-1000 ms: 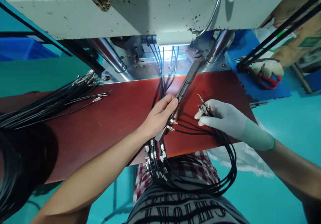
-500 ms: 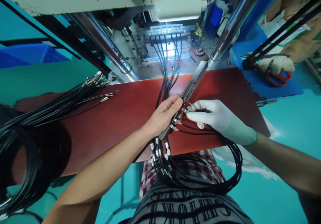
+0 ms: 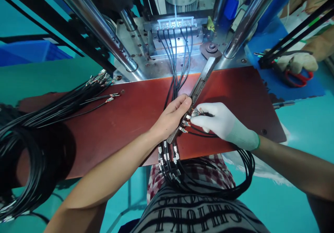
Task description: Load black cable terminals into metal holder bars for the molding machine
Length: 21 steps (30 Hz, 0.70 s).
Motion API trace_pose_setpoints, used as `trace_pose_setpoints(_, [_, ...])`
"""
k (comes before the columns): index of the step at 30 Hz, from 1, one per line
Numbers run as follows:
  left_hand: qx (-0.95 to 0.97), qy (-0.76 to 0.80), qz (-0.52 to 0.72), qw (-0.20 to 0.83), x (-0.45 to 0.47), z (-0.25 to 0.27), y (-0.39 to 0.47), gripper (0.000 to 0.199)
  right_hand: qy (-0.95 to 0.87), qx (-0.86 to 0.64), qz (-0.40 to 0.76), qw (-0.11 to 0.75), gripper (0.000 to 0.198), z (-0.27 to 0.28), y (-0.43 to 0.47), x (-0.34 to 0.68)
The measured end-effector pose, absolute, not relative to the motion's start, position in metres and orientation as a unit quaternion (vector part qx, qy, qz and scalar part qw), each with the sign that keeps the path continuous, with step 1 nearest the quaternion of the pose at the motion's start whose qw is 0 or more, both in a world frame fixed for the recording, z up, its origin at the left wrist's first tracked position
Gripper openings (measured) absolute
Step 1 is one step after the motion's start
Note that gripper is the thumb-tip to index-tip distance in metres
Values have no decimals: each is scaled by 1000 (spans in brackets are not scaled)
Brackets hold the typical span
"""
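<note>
My bare left hand point(image 3: 175, 116) is closed around a long metal bar point(image 3: 205, 74), which lies slanted over the red-brown board. My right hand point(image 3: 217, 120), in a white glove, pinches the metal end of a black cable point(image 3: 195, 112) against the bar's right side. Just below it, two more cable ends point(image 3: 184, 126) sit along the bar with their black leads trailing right. The cables loop from beneath my right hand down over my lap. Several metal connectors point(image 3: 168, 156) hang at the board's front edge. My palm hides part of the bar.
Ahead, a press fixture point(image 3: 177, 43) holds a white moulded strip point(image 3: 176, 23) with black cables running toward me. A cable bundle point(image 3: 60, 102) lies on the left of the board point(image 3: 125, 128). Red-handled scissors point(image 3: 299, 79) and another person's gloved hand point(image 3: 297, 62) are at right.
My right hand has moved slightly left, bringing the pinched cable end closer against the bar. The view has shifted a little. My left hand keeps its grip.
</note>
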State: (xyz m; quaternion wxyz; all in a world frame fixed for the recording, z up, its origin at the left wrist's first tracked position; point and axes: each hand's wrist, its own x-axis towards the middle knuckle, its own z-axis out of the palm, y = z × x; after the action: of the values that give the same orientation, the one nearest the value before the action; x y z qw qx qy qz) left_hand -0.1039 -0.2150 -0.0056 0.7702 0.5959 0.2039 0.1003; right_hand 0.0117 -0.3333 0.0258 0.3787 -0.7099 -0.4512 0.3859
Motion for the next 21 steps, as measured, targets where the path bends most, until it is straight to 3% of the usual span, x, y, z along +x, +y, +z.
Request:
trace_pose_setpoints(7, [675,207,171,687,-105,-3,-218,42,-478,-723,328,375,28,23,-336,7])
trace_pose_setpoints(11, [656,199,142,714,-104,-6,-217,42,-443,-733,326,400,19,20,-342,12])
trace_pose_setpoints(21, [597,204,97,769,-105,-9,-214,40,-407,-740,340,414,21,32,-349,17])
